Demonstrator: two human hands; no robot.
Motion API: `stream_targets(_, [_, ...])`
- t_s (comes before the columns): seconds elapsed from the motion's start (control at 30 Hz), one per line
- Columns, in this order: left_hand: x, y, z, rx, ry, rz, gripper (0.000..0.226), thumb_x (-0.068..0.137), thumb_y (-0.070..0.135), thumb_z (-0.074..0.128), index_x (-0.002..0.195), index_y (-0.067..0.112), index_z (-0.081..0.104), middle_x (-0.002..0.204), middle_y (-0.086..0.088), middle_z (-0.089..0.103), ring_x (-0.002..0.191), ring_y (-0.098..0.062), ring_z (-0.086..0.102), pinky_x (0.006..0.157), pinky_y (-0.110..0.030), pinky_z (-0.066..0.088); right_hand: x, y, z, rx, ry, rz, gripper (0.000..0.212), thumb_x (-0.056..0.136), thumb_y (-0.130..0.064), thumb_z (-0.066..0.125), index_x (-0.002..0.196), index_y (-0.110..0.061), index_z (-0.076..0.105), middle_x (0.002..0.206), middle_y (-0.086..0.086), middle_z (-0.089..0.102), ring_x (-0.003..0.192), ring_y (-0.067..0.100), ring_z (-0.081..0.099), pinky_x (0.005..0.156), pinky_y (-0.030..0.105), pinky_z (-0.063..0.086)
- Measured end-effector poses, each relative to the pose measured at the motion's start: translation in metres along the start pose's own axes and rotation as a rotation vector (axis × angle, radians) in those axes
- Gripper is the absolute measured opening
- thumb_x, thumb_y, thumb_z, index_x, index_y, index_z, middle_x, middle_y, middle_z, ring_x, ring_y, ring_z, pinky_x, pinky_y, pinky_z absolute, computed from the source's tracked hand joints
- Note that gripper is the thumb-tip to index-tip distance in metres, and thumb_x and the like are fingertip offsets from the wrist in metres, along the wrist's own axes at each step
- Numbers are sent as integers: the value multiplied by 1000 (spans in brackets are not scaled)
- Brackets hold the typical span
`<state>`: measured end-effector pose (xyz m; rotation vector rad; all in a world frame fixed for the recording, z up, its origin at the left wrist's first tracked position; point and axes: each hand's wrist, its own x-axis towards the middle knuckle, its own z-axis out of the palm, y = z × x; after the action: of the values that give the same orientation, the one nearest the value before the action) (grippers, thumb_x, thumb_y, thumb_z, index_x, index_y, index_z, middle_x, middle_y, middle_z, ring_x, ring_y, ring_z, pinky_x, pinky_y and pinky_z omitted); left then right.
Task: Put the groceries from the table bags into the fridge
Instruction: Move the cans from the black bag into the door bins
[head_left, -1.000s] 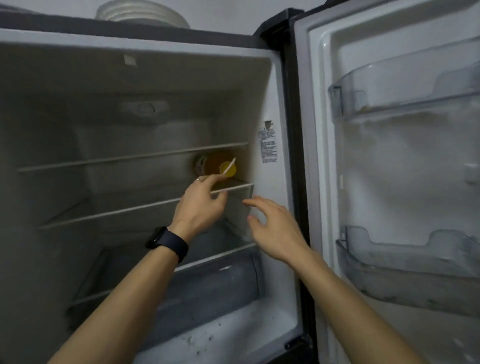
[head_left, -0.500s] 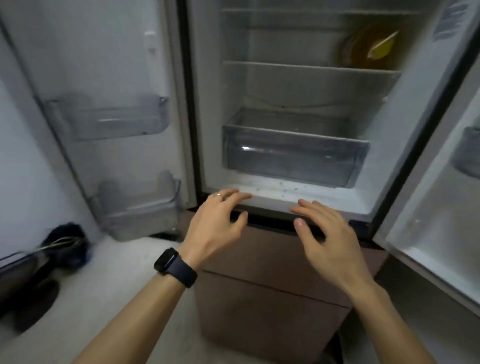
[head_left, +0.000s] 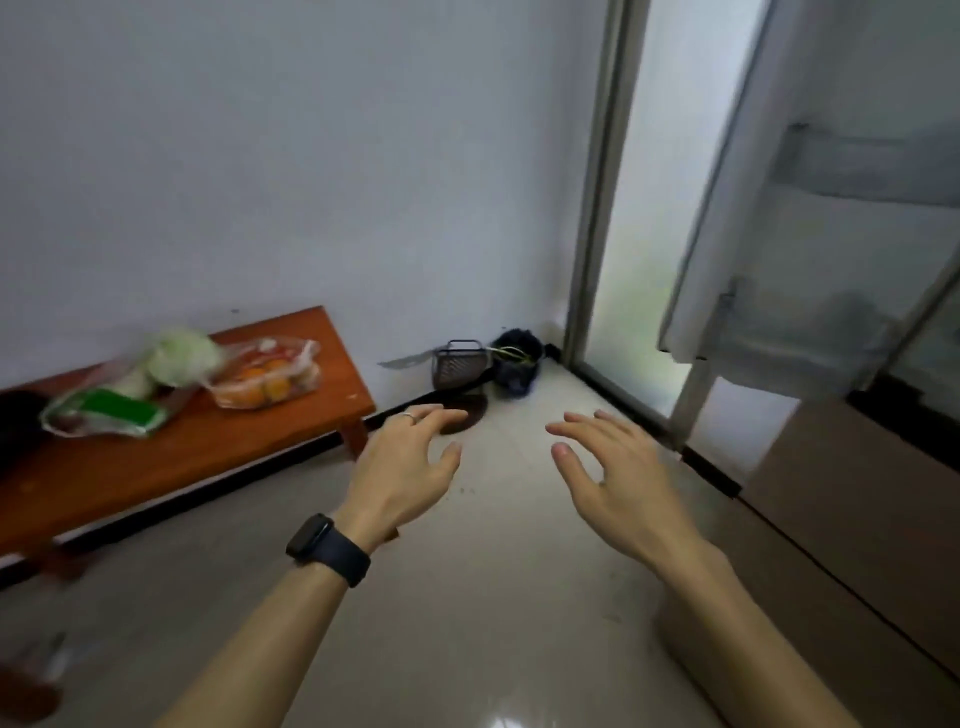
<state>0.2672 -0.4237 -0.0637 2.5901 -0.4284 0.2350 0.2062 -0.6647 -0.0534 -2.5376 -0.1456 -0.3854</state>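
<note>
A low orange-brown table (head_left: 218, 457) stands against the wall at the left. On it lie a clear bag with oranges (head_left: 267, 382), a pale green cabbage (head_left: 184, 356) and a clear bag holding a green package (head_left: 111, 413). My left hand (head_left: 405, 462), with a dark watch on the wrist, and my right hand (head_left: 618, 467) float over the floor in the middle, fingers spread and holding nothing. The fridge's open left door (head_left: 810, 249) with its door bins fills the right side; the fridge interior is out of view.
A dark wire basket (head_left: 460, 364) and a dark bundle (head_left: 514, 364) sit on the floor in the corner by a frosted glass sliding door (head_left: 639, 234). Brown drawer fronts of the fridge (head_left: 852, 514) are at the lower right. Pale tiled floor (head_left: 467, 623) lies between table and fridge.
My view has swung left from the fridge interior to the table and corner. Both hands have come away from the fridge, still holding nothing.
</note>
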Motion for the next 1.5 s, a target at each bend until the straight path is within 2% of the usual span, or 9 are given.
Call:
stream_targets(0.27, [-100, -239, -177, 134, 199, -362, 40, 96, 39, 55, 135, 41, 53, 144, 11, 48, 132, -12, 43, 102, -32, 42, 77, -248, 173, 129, -121, -370, 31, 99, -37, 54, 127, -29, 67, 132, -11, 63, 131, 11, 41, 108, 18, 23])
stream_targets(0.4, [-151, -349, -247, 149, 279, -473, 41, 96, 37, 55, 137, 39, 52, 146, 10, 46, 132, -13, 42, 101, -31, 41, 97, -360, 263, 162, -224, -484, 35, 100, -40, 52, 132, -32, 62, 138, -13, 58, 138, 14, 39, 111, 26, 27])
stream_targets(0.57, [-195, -458, -302, 132, 291, -588, 40, 97, 39, 56, 137, 41, 52, 147, 10, 43, 133, -10, 41, 97, -24, 39, 109, -466, 343, 212, -311, -544, 38, 101, -44, 48, 137, -35, 57, 140, -18, 55, 139, 9, 36, 108, 21, 25])
stream_targets(0.77, [-204, -564, -330, 102, 281, -656, 40, 97, 38, 56, 137, 40, 50, 147, 10, 43, 132, -9, 42, 89, -19, 34, 139, -531, 417, 273, -375, -554, 40, 99, -46, 48, 136, -34, 58, 138, -17, 56, 136, 6, 40, 110, 27, 37])
stream_targets(1.03, [-161, -709, -360, 137, 269, -663, 38, 97, 38, 55, 135, 40, 53, 144, 10, 46, 131, -10, 44, 89, -20, 41, 227, -596, 535, 332, -429, -555, 35, 100, -38, 54, 133, -31, 60, 128, -23, 52, 125, -3, 44, 105, 23, 35])
stream_targets(1.2, [-125, -795, -385, 172, 204, -676, 39, 99, 38, 52, 137, 38, 51, 147, 9, 44, 133, -13, 42, 98, -29, 46, 290, -636, 609, 356, -504, -497, 34, 100, -37, 56, 133, -30, 61, 134, -12, 60, 126, 7, 52, 106, 31, 43])
stream_targets(1.3, [-106, -843, -396, 178, 176, -692, 39, 99, 36, 52, 138, 36, 51, 148, 7, 42, 127, -17, 48, 99, -33, 48, 322, -659, 650, 350, -571, -486, 36, 100, -41, 53, 134, -33, 58, 134, -13, 61, 126, 9, 53, 106, 37, 45])
stream_targets(1.37, [-94, -873, -401, 200, 150, -698, 40, 99, 35, 52, 139, 35, 51, 149, 7, 42, 131, -17, 43, 104, -37, 45, 341, -674, 676, 323, -615, -475, 37, 100, -45, 50, 136, -36, 55, 135, -14, 59, 126, 10, 53, 107, 39, 44])
stream_targets(1.5, [-68, -944, -405, 274, 94, -671, 41, 98, 36, 52, 139, 33, 52, 147, 7, 44, 137, -16, 37, 110, -38, 40, 377, -701, 731, 259, -663, -465, 39, 101, -46, 49, 138, -34, 53, 137, -11, 58, 130, 14, 50, 107, 35, 42])
